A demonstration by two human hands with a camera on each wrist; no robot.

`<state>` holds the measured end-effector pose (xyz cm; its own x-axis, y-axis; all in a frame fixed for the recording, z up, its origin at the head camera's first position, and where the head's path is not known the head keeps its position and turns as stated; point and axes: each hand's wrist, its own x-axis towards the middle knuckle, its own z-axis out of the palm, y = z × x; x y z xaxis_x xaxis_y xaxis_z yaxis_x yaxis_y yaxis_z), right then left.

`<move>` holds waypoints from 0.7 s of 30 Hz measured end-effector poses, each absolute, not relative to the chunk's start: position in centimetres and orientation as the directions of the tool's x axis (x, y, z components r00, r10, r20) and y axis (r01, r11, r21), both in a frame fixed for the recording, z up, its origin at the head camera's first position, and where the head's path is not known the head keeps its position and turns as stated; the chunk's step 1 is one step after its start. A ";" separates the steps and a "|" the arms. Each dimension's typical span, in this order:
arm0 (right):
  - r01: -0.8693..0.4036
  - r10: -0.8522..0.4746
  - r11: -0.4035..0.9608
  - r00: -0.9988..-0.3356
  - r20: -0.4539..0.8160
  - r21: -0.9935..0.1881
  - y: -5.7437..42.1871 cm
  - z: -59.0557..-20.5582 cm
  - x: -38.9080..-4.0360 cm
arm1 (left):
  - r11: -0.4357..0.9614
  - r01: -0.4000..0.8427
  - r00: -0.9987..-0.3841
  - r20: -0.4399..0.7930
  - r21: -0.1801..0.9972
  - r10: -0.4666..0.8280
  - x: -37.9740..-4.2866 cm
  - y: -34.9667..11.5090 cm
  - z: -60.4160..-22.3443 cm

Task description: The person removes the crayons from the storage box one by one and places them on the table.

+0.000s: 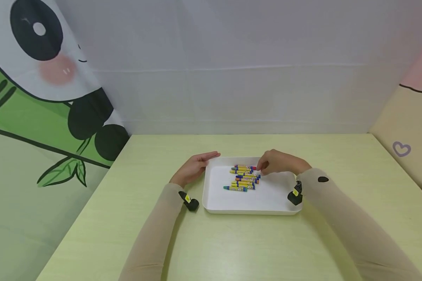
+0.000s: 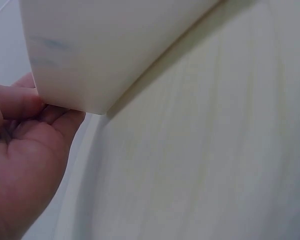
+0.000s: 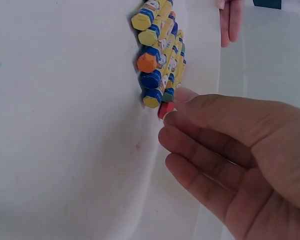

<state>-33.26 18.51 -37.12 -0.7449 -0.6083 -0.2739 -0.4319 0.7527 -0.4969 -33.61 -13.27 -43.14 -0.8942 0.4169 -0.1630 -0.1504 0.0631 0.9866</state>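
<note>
Several crayons (image 1: 245, 179) in yellow and blue wrappers lie side by side in a staggered column on a white tray (image 1: 228, 205). My right hand (image 1: 279, 161) is over the tray's far right part. Thumb and forefinger pinch the end of a red crayon (image 3: 165, 110) at the far end of the column, and the other fingers are loosely bent. At the tray's far left corner, my left hand (image 1: 192, 168) grips the edge. The left wrist view shows the thumb against the tray wall (image 2: 90, 55) and the fingers curled at its corner.
The tray stands on a pale yellow-green table (image 1: 253, 246). Behind it hangs a white cloth backdrop (image 1: 232, 97). A printed cartoon cloth (image 1: 49, 117) is at the left, and a cream panel with a heart (image 1: 401, 149) is at the right. Each wrist wears a small black camera (image 1: 295, 197).
</note>
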 end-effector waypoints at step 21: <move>-0.469 -0.626 0.759 -0.715 -0.311 -0.451 17.0 -38.4 -33.3 | 0.070 -0.131 -0.893 -0.148 0.989 0.425 -33.5 -13.7 -43.1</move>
<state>-33.35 16.95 -38.36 -0.7148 -0.6264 -0.3109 -0.4693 0.7593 -0.4507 -33.46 -13.67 -43.10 -0.8932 0.4246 -0.1484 -0.1309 0.0703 0.9889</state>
